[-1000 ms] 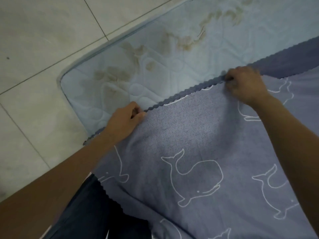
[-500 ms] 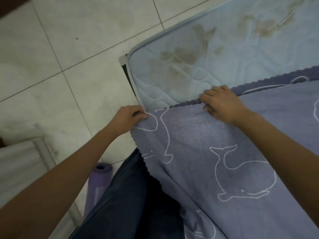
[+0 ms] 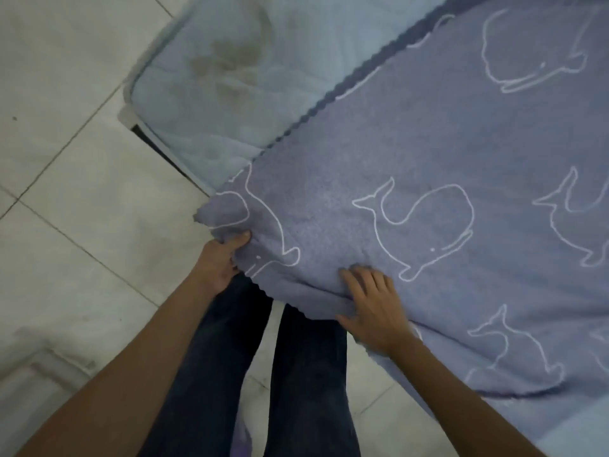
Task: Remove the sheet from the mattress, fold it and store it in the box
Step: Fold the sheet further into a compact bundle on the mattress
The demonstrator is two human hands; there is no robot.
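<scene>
A purple-blue sheet (image 3: 428, 153) with white whale outlines and a scalloped edge covers most of the pale blue quilted mattress (image 3: 230, 70), whose stained corner lies bare at the upper left. My left hand (image 3: 220, 258) grips the sheet's corner, which is bunched over the mattress edge. My right hand (image 3: 372, 305) grips the sheet's near edge, thumb under the hem and fingers on top. The sheet hangs over my dark trousers between the two hands.
Pale tiled floor (image 3: 66, 192) lies to the left and below. My legs in dark trousers (image 3: 257, 374) stand against the mattress side. The rim of a whitish container (image 3: 43, 364) shows at the lower left. A purple object (image 3: 240, 443) peeks out at the bottom.
Both hands came back from the sheet's far scalloped edge to its near corner and hem. The view swung right and down, and the sheet's corner now bunches in my left hand.
</scene>
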